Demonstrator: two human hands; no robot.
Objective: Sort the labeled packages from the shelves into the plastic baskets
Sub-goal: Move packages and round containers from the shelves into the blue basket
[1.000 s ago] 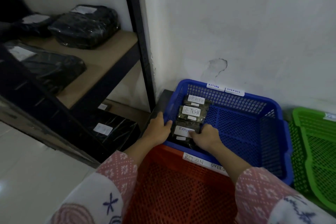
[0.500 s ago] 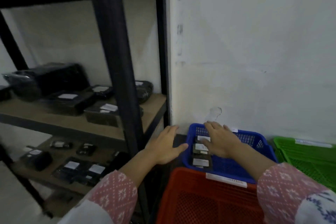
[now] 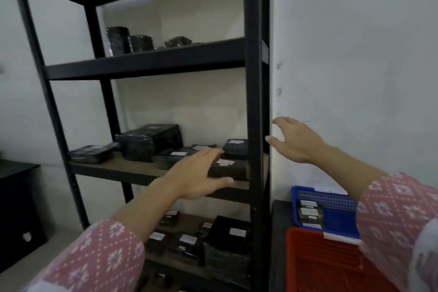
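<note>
Head view | left hand point(image 3: 196, 175) fingers spread, just before labeled package point(image 3: 228, 168) | right hand point(image 3: 296, 141) fingers spread, empty

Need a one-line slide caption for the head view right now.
Both hands open and empty: left hand reaching toward a labeled package on the middle shelf.

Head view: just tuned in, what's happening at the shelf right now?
A person is sorting black labeled packages from a black shelf rack into baskets. The left hand reaches with open fingers toward a package at the front of the middle shelf; whether it touches is unclear. The right hand is raised, open and empty, beside the rack's post. The blue basket holds a few packages; the red basket sits in front of it.
</note>
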